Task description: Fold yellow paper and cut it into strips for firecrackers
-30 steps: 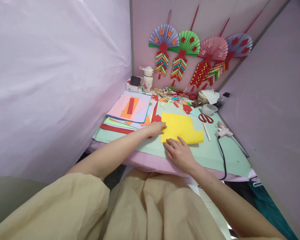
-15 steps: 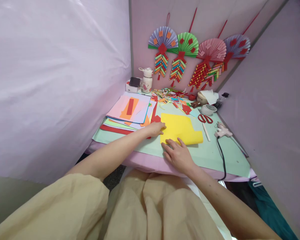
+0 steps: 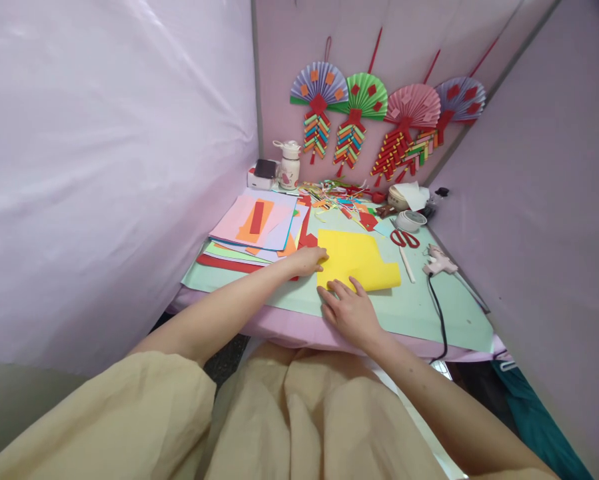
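The left hand (image 3: pixel 308 261) rests at the left edge of a yellow sheet (image 3: pixel 350 255), fingers close together with the tips on the paper; whether the thumb pinches the edge from beneath, I cannot tell. The right hand (image 3: pixel 353 313) lies palm down, fingers spread, their tips at the sheet's near edge. The sheet is on the table (image 3: pixel 409 313), in front of the person; its near right part juts out past the rest and looks lifted, with a shadow under it. No pleats show and nothing is stuck on it, so work on this piece seems at an early point, with the paper yet to lie flat or be creased sharply. Just to its right are red-handled scissors (image 3: pixel 404 239) and a slim white tool (image 3: pixel 407 265), then a glue gun (image 3: pixel 440 260) with a black cord. On the left is a stack of coloured paper (image 3: pixel 224 230); farther back, a heap of strips (image 3: pixel 336 197) and a bottle (image 3: pixel 289 170). Finished-looking paper fans (image 3: pixel 413 105) hang on the wall beyond.
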Tool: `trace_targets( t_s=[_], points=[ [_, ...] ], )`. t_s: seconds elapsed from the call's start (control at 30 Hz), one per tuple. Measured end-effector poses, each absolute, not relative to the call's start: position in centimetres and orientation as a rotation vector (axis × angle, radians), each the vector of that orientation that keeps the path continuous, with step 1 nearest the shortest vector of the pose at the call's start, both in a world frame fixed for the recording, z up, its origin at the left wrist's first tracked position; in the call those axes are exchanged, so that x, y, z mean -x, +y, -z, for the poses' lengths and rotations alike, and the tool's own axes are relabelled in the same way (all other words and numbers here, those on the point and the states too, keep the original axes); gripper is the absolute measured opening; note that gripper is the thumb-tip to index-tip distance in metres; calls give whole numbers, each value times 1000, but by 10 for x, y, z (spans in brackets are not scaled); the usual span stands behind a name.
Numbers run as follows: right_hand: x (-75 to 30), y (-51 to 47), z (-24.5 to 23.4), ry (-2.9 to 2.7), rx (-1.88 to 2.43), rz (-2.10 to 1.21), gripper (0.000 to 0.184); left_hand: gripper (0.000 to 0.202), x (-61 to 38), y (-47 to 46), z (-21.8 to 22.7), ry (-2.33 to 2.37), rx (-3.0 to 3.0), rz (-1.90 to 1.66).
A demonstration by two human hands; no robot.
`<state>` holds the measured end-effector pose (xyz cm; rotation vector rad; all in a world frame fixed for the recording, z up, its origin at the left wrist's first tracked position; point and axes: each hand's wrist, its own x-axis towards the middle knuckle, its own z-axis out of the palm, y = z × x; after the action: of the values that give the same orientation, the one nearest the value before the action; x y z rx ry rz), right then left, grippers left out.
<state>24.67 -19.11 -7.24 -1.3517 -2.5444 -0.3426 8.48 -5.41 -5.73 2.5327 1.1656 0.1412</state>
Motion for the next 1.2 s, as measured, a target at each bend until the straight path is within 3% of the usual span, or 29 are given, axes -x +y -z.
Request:
trace_targets(
  t_s=[0.2,0.4,0.6,0.93,1.2],
  points=[
    [-246,-191,76,-2518,1351,342,33,42,-87,-55,56,1245,-2507,-222],
    [-247,-191,79,-2491,1344,324,34,47,-85,-105,67,1443,-2506,-573],
    [-247,-192,80,-2477,1351,312,37,41,-77,-149,74,1286,-2675,-474],
    [-249,-193,81,-2498,1372,263,37,42,-76,-149,79,1240,-2794,-415],
    [-263,-187,76,-2540,1371,287,64,46,-78,-155,82,1257,-2861,-445]
  ],
)
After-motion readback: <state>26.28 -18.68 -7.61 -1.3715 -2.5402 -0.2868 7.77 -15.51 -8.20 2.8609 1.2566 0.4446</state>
